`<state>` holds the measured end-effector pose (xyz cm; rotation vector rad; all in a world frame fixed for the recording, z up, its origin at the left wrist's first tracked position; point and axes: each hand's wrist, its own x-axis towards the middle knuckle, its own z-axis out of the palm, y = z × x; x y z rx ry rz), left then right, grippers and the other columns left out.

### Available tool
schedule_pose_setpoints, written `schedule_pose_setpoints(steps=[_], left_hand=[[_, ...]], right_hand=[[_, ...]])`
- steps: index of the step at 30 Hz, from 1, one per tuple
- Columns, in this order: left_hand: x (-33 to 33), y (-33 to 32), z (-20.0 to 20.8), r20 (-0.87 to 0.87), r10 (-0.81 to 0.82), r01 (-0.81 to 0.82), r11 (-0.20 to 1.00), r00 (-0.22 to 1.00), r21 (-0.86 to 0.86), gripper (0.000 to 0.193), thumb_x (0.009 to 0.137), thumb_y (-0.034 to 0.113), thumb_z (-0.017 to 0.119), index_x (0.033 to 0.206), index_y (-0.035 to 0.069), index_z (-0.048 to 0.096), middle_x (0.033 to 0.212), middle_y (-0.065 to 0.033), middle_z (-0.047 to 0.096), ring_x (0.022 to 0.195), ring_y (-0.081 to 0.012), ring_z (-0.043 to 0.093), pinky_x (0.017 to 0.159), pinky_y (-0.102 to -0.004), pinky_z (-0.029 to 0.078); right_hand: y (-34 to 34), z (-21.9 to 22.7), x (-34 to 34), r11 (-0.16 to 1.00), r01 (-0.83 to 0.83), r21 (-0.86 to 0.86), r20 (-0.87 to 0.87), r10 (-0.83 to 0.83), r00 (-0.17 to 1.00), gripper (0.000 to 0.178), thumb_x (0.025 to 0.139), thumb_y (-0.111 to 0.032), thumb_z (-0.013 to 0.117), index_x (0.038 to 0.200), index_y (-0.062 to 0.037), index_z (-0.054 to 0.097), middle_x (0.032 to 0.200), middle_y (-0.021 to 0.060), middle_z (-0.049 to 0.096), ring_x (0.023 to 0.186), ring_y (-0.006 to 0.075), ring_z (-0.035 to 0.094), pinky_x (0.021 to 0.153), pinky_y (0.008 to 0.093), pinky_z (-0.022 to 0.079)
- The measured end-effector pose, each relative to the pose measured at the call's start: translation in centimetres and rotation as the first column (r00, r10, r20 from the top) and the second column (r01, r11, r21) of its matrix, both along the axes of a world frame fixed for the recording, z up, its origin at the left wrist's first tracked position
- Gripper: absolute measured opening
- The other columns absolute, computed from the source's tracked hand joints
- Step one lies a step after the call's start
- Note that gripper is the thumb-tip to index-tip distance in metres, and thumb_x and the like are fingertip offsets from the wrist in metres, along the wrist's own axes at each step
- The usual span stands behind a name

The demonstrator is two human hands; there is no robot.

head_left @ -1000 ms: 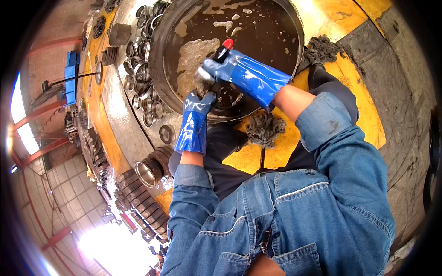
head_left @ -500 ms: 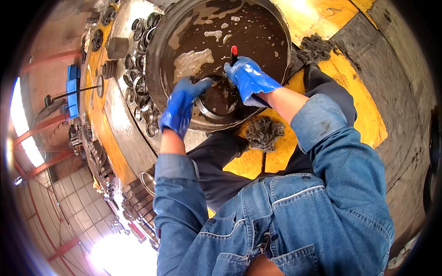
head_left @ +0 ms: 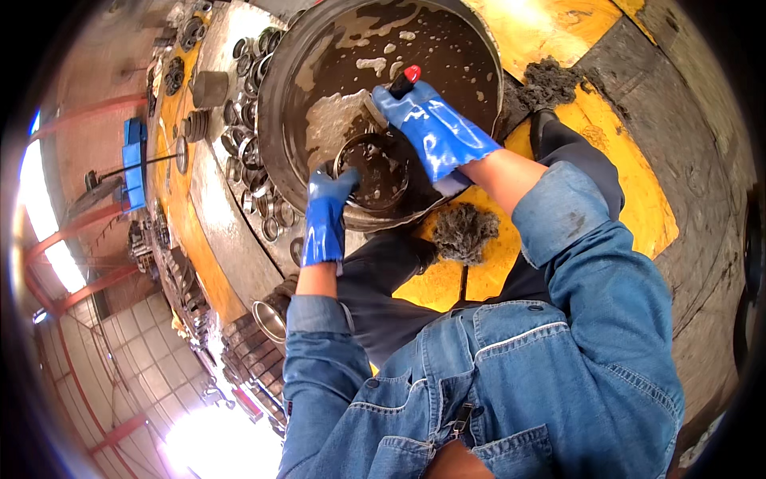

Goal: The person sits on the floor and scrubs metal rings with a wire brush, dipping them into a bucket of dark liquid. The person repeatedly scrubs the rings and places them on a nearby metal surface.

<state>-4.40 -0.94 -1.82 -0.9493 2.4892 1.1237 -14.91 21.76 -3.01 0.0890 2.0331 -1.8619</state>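
The right hand's (head_left: 416,116) grip is closed round the brush (head_left: 401,85), handle toward 2 o'clock, bristles toward 8, its long axis along that line. The left hand's (head_left: 329,188) grip pinches the ring (head_left: 345,149) at its 9 o'clock rim; the ring opens upward, at the tub's (head_left: 271,104) 6 o'clock. Shiny gloves (head_left: 452,145) could let either slip into the liquid (head_left: 447,68). Loose rings (head_left: 249,152) lie outside at 8.

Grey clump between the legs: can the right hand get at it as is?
Probably yes: only the basin's rim appears to lie between the right hand and the clump, though that hand is gripping a brush.
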Motion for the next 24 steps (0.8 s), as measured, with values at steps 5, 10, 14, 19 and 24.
schedule_pose_setpoints(steps=[5, 10, 14, 19, 24], left_hand=[[3.5, -1.3, -1.4, 0.119, -0.266, 0.285, 0.940, 0.957, -0.189, 0.032, 0.085, 0.018, 0.079, 0.111, 0.001, 0.072, 0.099, -0.0099, 0.078, 0.077, -0.0217, 0.071, 0.067, -0.0360, 0.057], [4.1, -0.9, -2.3, -0.081, -0.269, 0.254, 0.954, 0.960, -0.160, 0.044, 0.087, 0.025, 0.072, 0.126, 0.005, 0.071, 0.118, -0.0157, 0.077, 0.108, -0.0322, 0.073, 0.093, -0.0410, 0.057], [3.4, -1.9, -4.0, 0.270, -0.119, 0.223, 0.890, 0.955, -0.398, 0.055, 0.089, 0.037, 0.075, 0.132, 0.004, 0.069, 0.126, -0.0221, 0.073, 0.118, -0.0359, 0.070, 0.102, -0.0430, 0.055], [3.9, -2.5, -4.7, -0.060, -0.154, 0.155, 0.988, 0.986, 0.024, 0.043, 0.088, 0.028, 0.079, 0.121, 0.000, 0.074, 0.108, -0.0158, 0.079, 0.098, -0.0254, 0.074, 0.088, -0.0373, 0.058], [3.5, -0.4, -1.6, 0.119, -0.257, 0.282, 0.911, 0.959, -0.302, 0.047, 0.086, 0.030, 0.079, 0.122, 0.001, 0.073, 0.114, -0.0183, 0.078, 0.109, -0.0309, 0.074, 0.092, -0.0402, 0.057]], right_hand=[[-4.2, 0.7, 1.4, 0.812, -0.571, -0.118, -0.194, 0.545, 0.816, 0.049, 0.099, -0.054, 0.066, 0.110, -0.0069, 0.074, 0.086, 0.0112, 0.074, 0.080, 0.0283, 0.071, 0.079, 0.0421, 0.059], [-4.9, -0.9, 2.2, 0.828, -0.558, 0.053, -0.259, 0.551, 0.793, 0.048, 0.098, -0.056, 0.067, 0.113, -0.0116, 0.078, 0.090, 0.0146, 0.076, 0.080, 0.0259, 0.073, 0.075, 0.0407, 0.060], [-2.6, -2.5, 1.7, 0.972, -0.208, 0.109, -0.284, 0.231, 0.930, 0.050, 0.098, -0.053, 0.066, 0.104, -0.0040, 0.077, 0.086, 0.0167, 0.076, 0.076, 0.0275, 0.073, 0.075, 0.0408, 0.058], [-2.4, -4.0, -0.4, 0.929, -0.342, -0.142, -0.145, 0.323, 0.935, 0.046, 0.098, -0.049, 0.067, 0.100, -0.0043, 0.075, 0.088, 0.0175, 0.075, 0.084, 0.0289, 0.073, 0.079, 0.0417, 0.057], [-3.6, 2.5, 2.7, 0.756, -0.641, 0.132, -0.301, 0.647, 0.701, 0.047, 0.101, -0.052, 0.064, 0.108, -0.0070, 0.075, 0.094, 0.0170, 0.075, 0.095, 0.0295, 0.072, 0.086, 0.0419, 0.058]])
